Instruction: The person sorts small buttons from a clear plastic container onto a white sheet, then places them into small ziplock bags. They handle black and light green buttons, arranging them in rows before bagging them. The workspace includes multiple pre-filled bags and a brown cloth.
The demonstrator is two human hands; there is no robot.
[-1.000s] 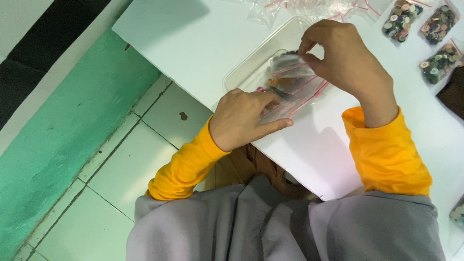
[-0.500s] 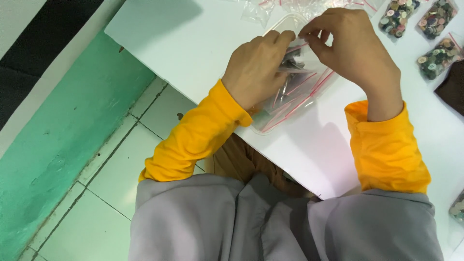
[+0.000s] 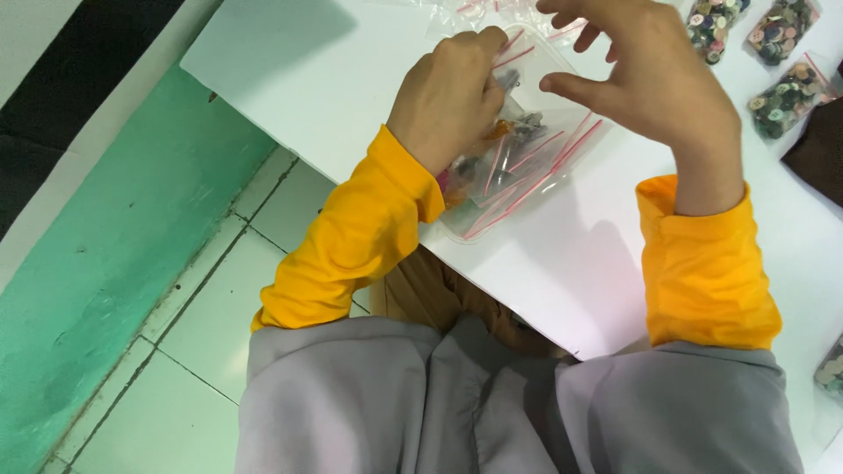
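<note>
Since half a second before: right hand (image 3: 654, 92) lifted off the clear plastic zip bag with red seal strips (image 3: 527, 162), fingers spread and empty, hovering just above the bag's far right part. Earlier pinched at the bag's top edge; no longer touching. Left hand (image 3: 450, 96) kept on the bag, closed around its far left portion, fingers curled and pinching into the plastic, small dark and metallic pieces showing inside beside the knuckles. Left sleeve, bright orange-yellow (image 3: 356, 237), pushed slightly farther over the table edge than before. Bag shifted little: lay flat on the white table (image 3: 290, 79), near its near-left edge, between the two hands, red strips running diagonally.

Packages by place: three small clear bags filled with mixed round buttons at the far right of the table, one at the top edge (image 3: 716, 22), one right of it (image 3: 781, 31), one nearer and farther right (image 3: 786, 96), all well apart from the held bag. More empty clear bags with red seals (image 3: 479, 13) lay far, just beyond the left hand. Dark brown object (image 3: 821, 154) at the right edge, cut off. Another button-filled bag (image 3: 827, 369) partly seen at the near right edge. No labels legible.
</note>
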